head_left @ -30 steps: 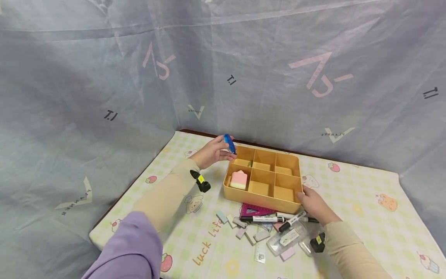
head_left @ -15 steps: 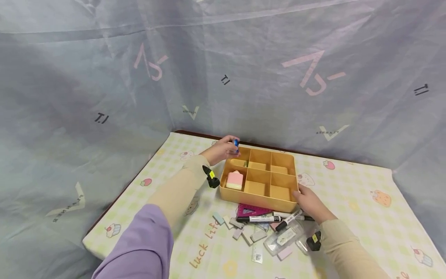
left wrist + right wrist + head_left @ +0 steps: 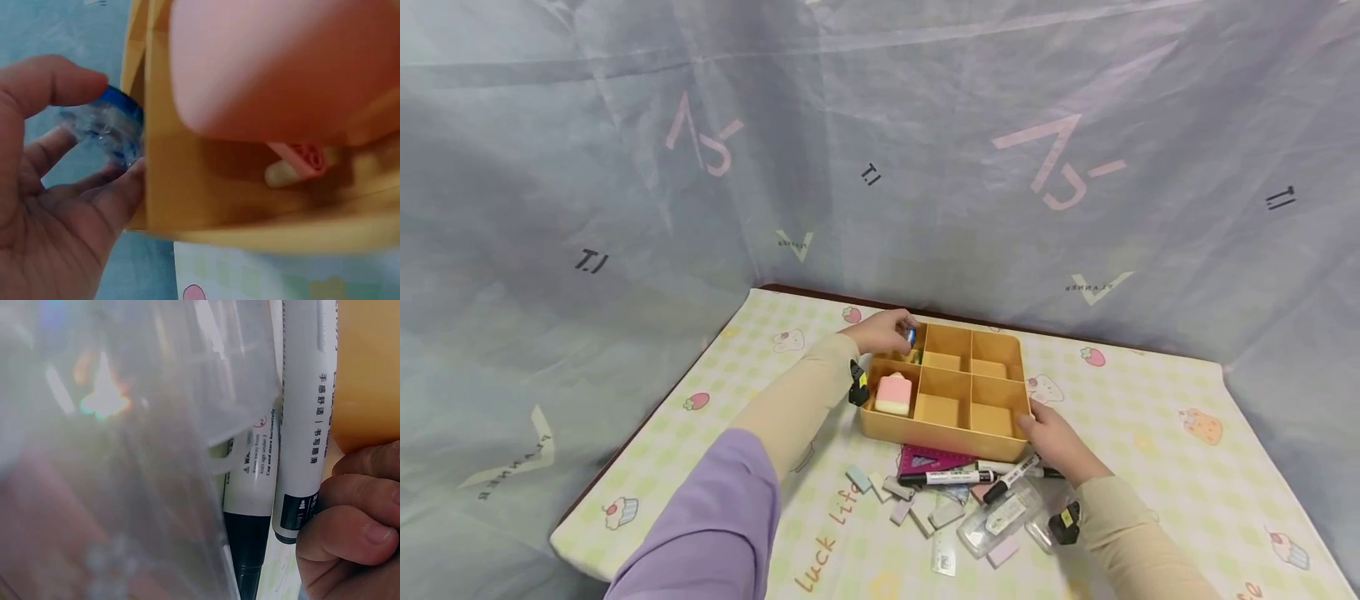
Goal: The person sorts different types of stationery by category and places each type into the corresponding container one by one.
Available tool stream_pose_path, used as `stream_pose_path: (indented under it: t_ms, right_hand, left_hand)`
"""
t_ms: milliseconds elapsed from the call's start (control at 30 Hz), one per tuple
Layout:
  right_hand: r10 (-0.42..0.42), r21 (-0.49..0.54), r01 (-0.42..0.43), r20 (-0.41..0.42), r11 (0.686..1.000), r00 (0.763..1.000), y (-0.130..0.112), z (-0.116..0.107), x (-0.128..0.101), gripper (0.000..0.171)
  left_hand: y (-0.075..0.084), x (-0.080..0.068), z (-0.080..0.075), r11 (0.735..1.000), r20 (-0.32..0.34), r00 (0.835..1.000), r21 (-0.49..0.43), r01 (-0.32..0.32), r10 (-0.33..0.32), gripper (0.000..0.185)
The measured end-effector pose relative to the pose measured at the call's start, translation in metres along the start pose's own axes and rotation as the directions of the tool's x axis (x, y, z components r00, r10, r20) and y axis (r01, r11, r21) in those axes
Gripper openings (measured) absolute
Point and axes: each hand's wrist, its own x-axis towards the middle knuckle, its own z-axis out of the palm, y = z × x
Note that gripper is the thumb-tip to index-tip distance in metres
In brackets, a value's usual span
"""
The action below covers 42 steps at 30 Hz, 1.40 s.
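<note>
My left hand (image 3: 886,332) pinches a blue-and-clear plastic correction tape (image 3: 115,122) between thumb and fingers. It is at the back left compartment of a yellow divided organizer box (image 3: 943,432), and the fingers partly hide the tape. In the head view my right hand (image 3: 1060,437) grips the box by its right front corner, thumb over the rim. A pink-and-cream block (image 3: 893,393), rounded like an ice pop, stands in the front left compartment. Behind it, a small coral-red piece (image 3: 303,159) shows in the left wrist view. Something green lies in the back left compartment.
Before the box lies a heap: a magenta set square (image 3: 928,458), whiteboard markers (image 3: 951,477), a clear plastic case (image 3: 1000,521), a clear ruler (image 3: 943,554) and several small pastel eraser-like blocks (image 3: 922,518). A grey curtain (image 3: 865,125) hangs behind the table.
My left hand has moved right and down with the correction tape, from above the box's left edge to its back left compartment. The right hand keeps its grip. The head view has shifted slightly.
</note>
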Motion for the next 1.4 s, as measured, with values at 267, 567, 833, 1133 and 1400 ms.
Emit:
stream_pose_path:
  t_ms: [267, 567, 833, 1133, 1400]
  right_hand:
    - [0.01, -0.018, -0.01, -0.009, 1.0, 1.0, -0.003, -0.001, -0.002, 0.059]
    - [0.031, -0.015, -0.031, 0.0, 0.999, 1.0, -0.003, 0.001, -0.002, 0.06]
    - [0.04, -0.016, -0.04, 0.012, 0.999, 0.999, -0.003, 0.002, 0.0, 0.06]
    - [0.03, -0.03, -0.03, 0.005, 0.999, 1.0, -0.007, -0.001, 0.0, 0.06]
    - [0.041, -0.015, -0.041, 0.007, 0.999, 0.999, -0.007, 0.001, 0.001, 0.06]
  left_hand:
    - [-0.003, 0.012, 0.005, 0.993, 0.072, 0.997, 0.12, 0.016, -0.025, 0.052]
    - [-0.001, 0.016, 0.01, 0.978, 0.126, 0.988, 0.199, 0.058, -0.084, 0.054]
    - [0.004, 0.016, 0.01, 0.953, 0.162, 0.975, 0.285, 0.102, -0.153, 0.052]
    - [0.002, 0.03, 0.009, 0.947, 0.185, 0.957, 0.275, 0.168, -0.224, 0.052]
    - [-0.001, 0.034, 0.01, 0.938, 0.167, 0.957, 0.296, 0.183, -0.239, 0.048]
